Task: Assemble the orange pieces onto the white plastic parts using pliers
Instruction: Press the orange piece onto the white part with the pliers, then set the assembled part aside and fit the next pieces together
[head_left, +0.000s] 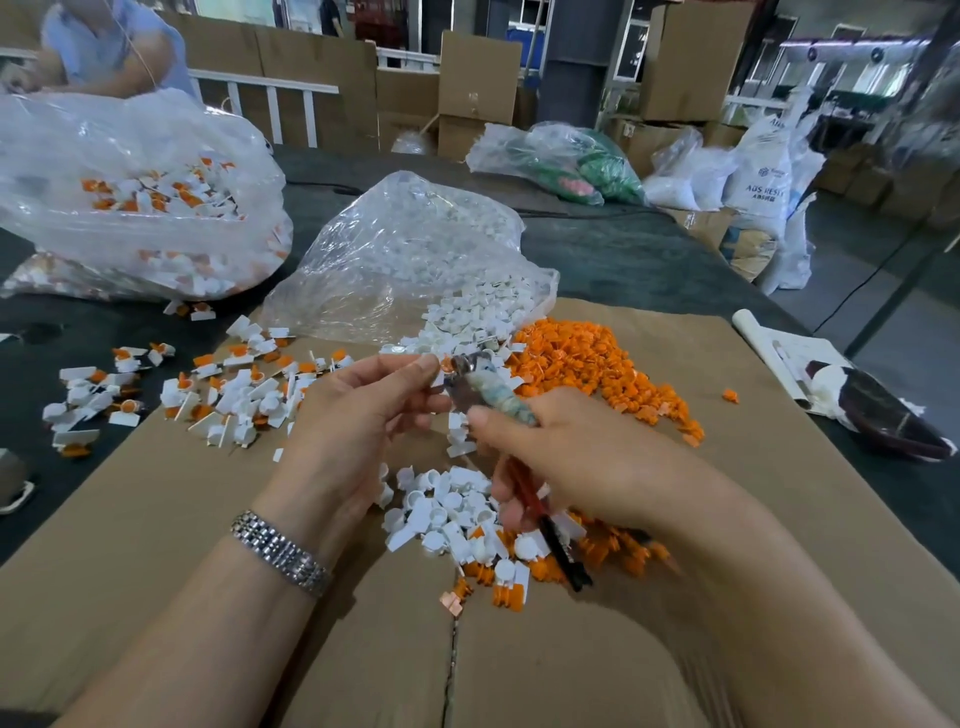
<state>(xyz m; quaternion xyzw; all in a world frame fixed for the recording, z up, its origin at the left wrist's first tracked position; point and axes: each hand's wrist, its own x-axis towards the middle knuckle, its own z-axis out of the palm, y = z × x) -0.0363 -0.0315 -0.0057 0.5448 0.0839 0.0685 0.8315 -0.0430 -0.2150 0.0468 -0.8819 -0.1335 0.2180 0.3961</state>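
Pliers (483, 387) sit gripped in my right hand (566, 452) at frame centre, their tip meeting the small white-and-orange piece (445, 364) my left hand (363, 410) pinches; loose orange pieces (597, 364) lie centre-right.

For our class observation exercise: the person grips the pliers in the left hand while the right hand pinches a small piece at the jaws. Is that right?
No, the hands are swapped. The head view shows the right hand gripping the pliers, while the left hand pinches the small piece at the jaws.
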